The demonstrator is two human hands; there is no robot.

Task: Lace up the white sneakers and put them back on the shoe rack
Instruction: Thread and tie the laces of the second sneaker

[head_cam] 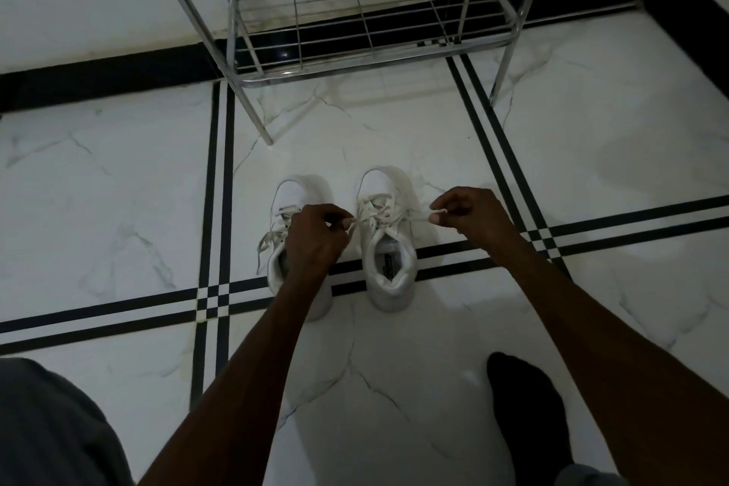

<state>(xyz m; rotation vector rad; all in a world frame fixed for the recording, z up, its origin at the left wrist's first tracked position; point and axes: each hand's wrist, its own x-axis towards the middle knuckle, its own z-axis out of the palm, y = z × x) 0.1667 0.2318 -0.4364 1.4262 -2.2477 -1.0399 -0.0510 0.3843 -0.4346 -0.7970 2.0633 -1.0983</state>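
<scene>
Two white sneakers stand side by side on the marble floor, toes pointing away from me. The right sneaker [388,249] has its laces crossed over the tongue. My left hand [315,239] pinches one lace end to the left of it, and my right hand [471,215] pinches the other end to the right, both pulled outward and taut. My left wrist and forearm partly cover the left sneaker [288,205], whose loose laces [265,245] trail down its left side.
A chrome wire shoe rack [355,39] stands just beyond the sneakers against the white wall, its lowest shelf bare. Black tile stripes cross the floor. My foot in a dark sock [526,406] rests at the lower right, grey trousers at the lower left.
</scene>
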